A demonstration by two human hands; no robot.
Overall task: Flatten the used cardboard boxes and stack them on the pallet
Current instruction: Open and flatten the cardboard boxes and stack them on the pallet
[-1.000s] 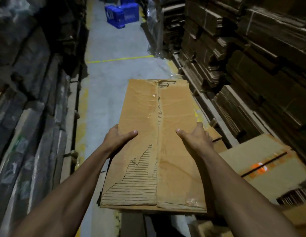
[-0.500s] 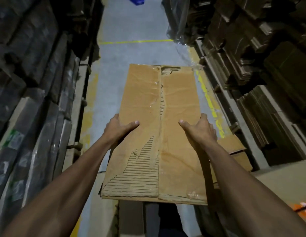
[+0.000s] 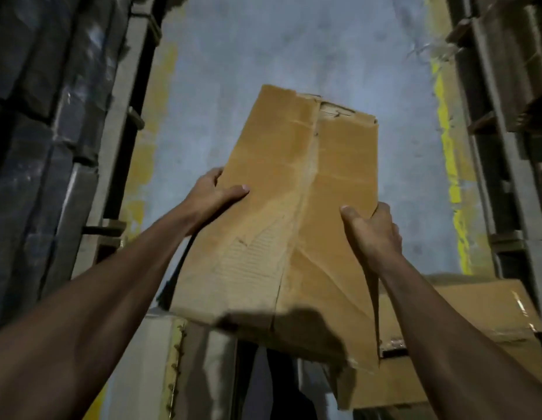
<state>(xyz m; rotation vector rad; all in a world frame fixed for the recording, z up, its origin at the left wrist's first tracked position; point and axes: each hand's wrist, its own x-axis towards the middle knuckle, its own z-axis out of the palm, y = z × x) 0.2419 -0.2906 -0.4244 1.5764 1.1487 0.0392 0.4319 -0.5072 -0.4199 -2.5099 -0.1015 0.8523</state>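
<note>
Flattened cardboard box (image 3: 294, 207) held mid-frame above the aisle floor (image 3: 263, 50), tilted. Left hand (image 3: 212, 192) grips its left edge, right hand (image 3: 369, 228) its right edge; hands apart, thumbs on top.

A flattened cardboard box (image 3: 294, 213) is held in the middle of the view, above the aisle floor (image 3: 263, 47). The left hand (image 3: 213, 194) grips its left edge and the right hand (image 3: 371, 230) its right edge, thumbs on top. Stacked cardboard (image 3: 36, 131) lines the aisle's left side, and racking (image 3: 506, 101) its right. A second flattened box (image 3: 487, 310) lies lower right, behind the right forearm. A floor line (image 3: 448, 165) runs beside the racking.
</note>
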